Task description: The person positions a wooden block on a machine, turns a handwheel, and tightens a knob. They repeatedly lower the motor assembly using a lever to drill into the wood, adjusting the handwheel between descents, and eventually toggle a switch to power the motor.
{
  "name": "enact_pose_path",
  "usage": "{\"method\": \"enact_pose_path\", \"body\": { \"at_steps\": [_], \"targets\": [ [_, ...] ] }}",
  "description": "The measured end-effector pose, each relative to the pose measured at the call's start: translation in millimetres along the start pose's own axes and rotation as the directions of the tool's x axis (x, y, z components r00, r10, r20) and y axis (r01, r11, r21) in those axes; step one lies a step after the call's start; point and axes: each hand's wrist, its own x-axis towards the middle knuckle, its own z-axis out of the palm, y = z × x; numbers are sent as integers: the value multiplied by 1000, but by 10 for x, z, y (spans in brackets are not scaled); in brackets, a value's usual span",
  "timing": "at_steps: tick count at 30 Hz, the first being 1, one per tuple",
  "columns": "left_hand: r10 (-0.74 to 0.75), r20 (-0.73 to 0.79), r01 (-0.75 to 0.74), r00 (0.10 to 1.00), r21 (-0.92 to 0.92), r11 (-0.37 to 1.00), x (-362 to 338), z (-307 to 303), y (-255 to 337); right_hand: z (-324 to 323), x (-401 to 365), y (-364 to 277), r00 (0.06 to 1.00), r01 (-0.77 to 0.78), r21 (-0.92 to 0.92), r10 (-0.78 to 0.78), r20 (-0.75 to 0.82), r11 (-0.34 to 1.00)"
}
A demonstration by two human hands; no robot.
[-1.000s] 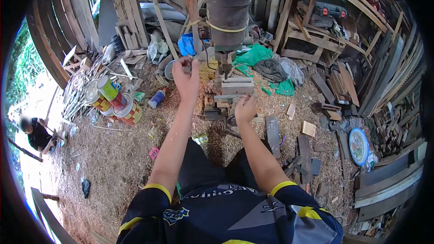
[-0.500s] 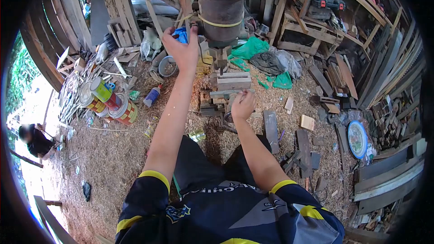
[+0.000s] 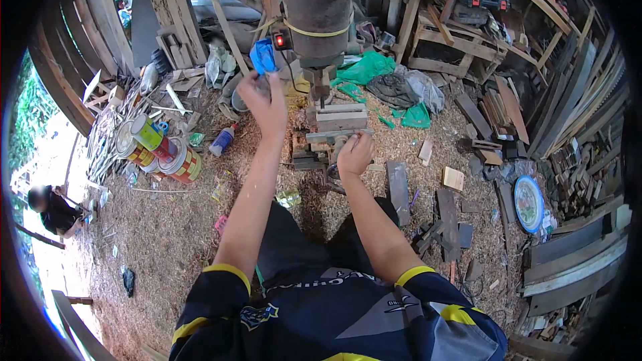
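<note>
In front of me stands a drill press with a big dark motor housing (image 3: 313, 10) and a yellow band around it. Below its chuck (image 3: 321, 91), a wood block (image 3: 342, 117) sits in a metal vise (image 3: 328, 139). My right hand (image 3: 356, 154) is closed on the front of the vise; its fingertips are partly hidden. My left hand (image 3: 266, 107) is raised left of the chuck, thumb and fingers apart, holding nothing. Just above it are a blue plastic wrap (image 3: 263, 57) and a switch box (image 3: 281, 38) with a lit red light.
Wood shavings (image 3: 221, 254) cover the ground. Paint cans (image 3: 179, 160) and a bottle (image 3: 222, 141) lie to the left. Green plastic (image 3: 371, 70) is behind the vise. Boards (image 3: 398, 192) and a round tray (image 3: 528, 206) are on the right. A person (image 3: 55, 210) sits far left.
My left hand has come down and away from the switch, which now shows lit red. My right hand stays at the vise. The view has shifted slightly.
</note>
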Motion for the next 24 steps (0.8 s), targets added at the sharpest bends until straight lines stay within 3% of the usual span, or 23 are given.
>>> {"method": "enact_pose_path", "body": {
  "at_steps": [1,5,6,8,14,24],
  "targets": [
    [-48,23,48,999,-8,999,-212,-103,-54,4,7,-2,1000,0,1,1,-1,1000],
    [-179,51,161,983,253,954,-1138,-519,-439,-35,-6,-14,1000,22,0,-22,-7,1000],
    [-185,50,166,981,257,952,-1344,-590,-508,-38,-10,-16,999,34,4,-34,-9,999],
    [-356,68,342,932,162,926,-1652,-686,-609,-22,-21,-4,999,48,8,-47,-20,999],
    [-329,80,283,941,348,894,-1832,-636,-565,-22,-11,14,999,43,32,-42,-31,999],
    [-331,81,298,940,276,914,-1751,-550,-478,4,-1,46,998,42,44,-40,-39,998]
  ]
}}
